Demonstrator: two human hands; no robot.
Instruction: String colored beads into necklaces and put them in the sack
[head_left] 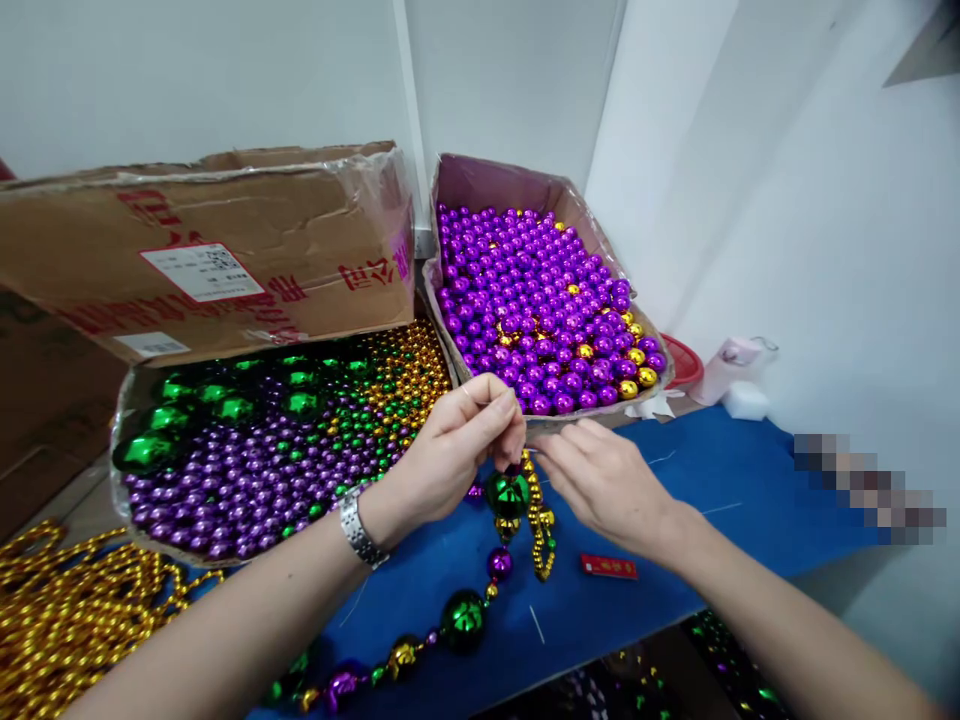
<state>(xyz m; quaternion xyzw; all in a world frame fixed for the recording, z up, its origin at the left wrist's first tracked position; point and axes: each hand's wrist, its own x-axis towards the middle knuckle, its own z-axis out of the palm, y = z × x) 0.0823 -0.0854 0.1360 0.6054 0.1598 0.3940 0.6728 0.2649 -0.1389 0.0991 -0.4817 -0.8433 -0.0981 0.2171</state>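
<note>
At frame centre both hands, left (465,440) and right (600,480), pinch the bead strand (508,495) at its top so it hangs over the blue table (720,480), bead boxes (540,300) behind

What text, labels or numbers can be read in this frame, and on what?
Nothing is legible.
Cardboard box flap: red printed characters, upside down and blurred, unreadable.
White shipping label on that flap: code and print too small.
Second white sticker: blurred.
Small red tag on blue mat: unreadable.

Bead strand (420,640) top hidden btwn hands; gold strands (67,610) cut off at left edge.
</note>
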